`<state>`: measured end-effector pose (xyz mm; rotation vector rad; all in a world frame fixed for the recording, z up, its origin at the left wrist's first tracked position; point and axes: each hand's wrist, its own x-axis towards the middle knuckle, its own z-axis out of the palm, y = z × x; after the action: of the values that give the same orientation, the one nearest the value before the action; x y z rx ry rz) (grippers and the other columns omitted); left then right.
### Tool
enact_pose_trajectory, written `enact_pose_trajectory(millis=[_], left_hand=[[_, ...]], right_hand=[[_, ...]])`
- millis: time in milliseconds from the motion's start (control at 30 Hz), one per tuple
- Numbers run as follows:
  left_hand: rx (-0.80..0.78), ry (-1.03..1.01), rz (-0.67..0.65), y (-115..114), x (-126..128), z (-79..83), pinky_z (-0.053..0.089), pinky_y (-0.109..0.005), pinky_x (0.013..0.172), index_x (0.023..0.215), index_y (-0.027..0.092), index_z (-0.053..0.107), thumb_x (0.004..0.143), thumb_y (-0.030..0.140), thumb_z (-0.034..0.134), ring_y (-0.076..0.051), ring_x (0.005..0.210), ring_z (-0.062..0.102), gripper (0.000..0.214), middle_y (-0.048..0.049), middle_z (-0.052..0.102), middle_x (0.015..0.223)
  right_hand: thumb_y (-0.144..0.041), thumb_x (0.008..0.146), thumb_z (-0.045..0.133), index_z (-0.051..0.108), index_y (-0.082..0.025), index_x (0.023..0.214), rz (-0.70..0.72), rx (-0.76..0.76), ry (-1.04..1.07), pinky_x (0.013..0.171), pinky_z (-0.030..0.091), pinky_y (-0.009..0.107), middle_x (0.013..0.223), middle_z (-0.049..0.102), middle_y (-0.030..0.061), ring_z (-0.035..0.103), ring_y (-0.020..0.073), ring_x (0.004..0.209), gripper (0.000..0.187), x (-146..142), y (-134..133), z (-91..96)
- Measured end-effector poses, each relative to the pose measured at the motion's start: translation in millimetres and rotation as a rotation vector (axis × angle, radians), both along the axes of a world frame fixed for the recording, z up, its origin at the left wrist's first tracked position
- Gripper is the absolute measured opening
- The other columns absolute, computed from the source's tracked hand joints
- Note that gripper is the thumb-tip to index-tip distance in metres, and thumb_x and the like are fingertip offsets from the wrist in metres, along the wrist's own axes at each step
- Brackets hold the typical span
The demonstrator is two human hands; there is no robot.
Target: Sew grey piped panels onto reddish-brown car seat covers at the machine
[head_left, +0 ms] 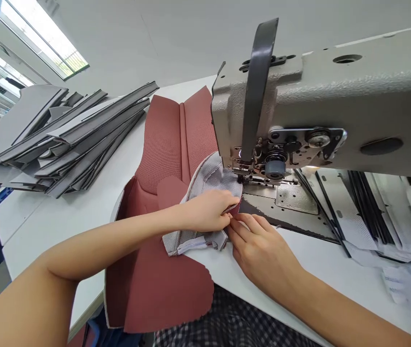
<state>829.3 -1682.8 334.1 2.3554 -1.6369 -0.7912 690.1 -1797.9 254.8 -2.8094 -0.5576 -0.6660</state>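
A dark red cover piece with a perforated upper panel lies across the table and hangs over its front edge. Part of it is folded back, showing a grey mesh underside that reaches the sewing machine's presser foot. My left hand is closed on the folded edge, just in front of the foot. Close against it, my right hand pinches the same edge with its fingertips. A white strip shows along the lower fold. The needle's tip is hidden by the fabric and machine parts.
The grey sewing machine stands over the right side. Stacked grey panels with dark edges lie at the left on the white table. Black strips and white fabric pieces lie at the right, beyond my right forearm.
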Motion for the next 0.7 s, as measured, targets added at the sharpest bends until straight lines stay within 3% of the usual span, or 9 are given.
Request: enact_pose_trajectory(millis=[167,433,533,633,700], left_hand=[[0.044,-0.012,0.01,-7.6,5.7,1.0,0.039,-0.027,0.063,0.083,0.017,0.055,0.081,0.007,0.047,-0.015,0.074,0.054,0.012,-0.0038,0.06,0.089],[0.037,-0.045,0.039,-28.3,25.0,3.7,0.042,-0.027,0.068,0.086,0.015,0.061,0.08,0.008,0.052,-0.017,0.081,0.058,0.013,-0.0049,0.065,0.092],[0.032,-0.061,0.03,-26.4,15.3,11.6,0.042,-0.027,0.069,0.082,0.015,0.063,0.09,0.015,0.047,-0.016,0.079,0.058,0.018,-0.0044,0.065,0.085],[-0.09,-0.227,-0.025,-8.8,-10.9,18.7,0.047,-0.033,0.08,0.107,0.014,0.063,0.098,0.034,0.046,-0.023,0.094,0.06,0.028,-0.0086,0.066,0.102],[-0.116,-0.424,-0.067,5.7,-26.0,22.4,0.048,-0.039,0.085,0.127,0.013,0.054,0.092,0.033,0.055,-0.028,0.103,0.058,0.04,-0.0124,0.063,0.116]], right_hand=[[-0.009,0.084,0.056,0.072,-0.008,0.104,-0.009,0.008,-0.016,0.096,0.043,0.042,0.1,0.071,0.0121,0.055,0.0282,0.104,0.027,8.2,-4.9,-1.3],[-0.013,0.088,0.054,0.069,-0.012,0.106,-0.072,0.075,0.048,0.103,0.04,0.044,0.118,0.069,0.011,0.053,0.0282,0.118,0.024,18.2,-13.3,-5.1],[-0.015,0.089,0.053,0.068,-0.014,0.108,-0.07,0.176,0.084,0.105,0.038,0.044,0.115,0.07,0.0099,0.052,0.0284,0.119,0.024,17.3,-18.8,-7.4],[-0.016,0.084,0.055,0.066,-0.016,0.107,-0.05,0.339,0.208,0.104,0.04,0.047,0.113,0.07,0.0107,0.051,0.0307,0.12,0.026,20.8,-24.0,-6.0],[-0.018,0.079,0.056,0.065,-0.017,0.107,-0.069,0.481,0.368,0.102,0.04,0.05,0.115,0.069,0.0114,0.051,0.0325,0.12,0.03,31.0,-25.5,-0.4]])
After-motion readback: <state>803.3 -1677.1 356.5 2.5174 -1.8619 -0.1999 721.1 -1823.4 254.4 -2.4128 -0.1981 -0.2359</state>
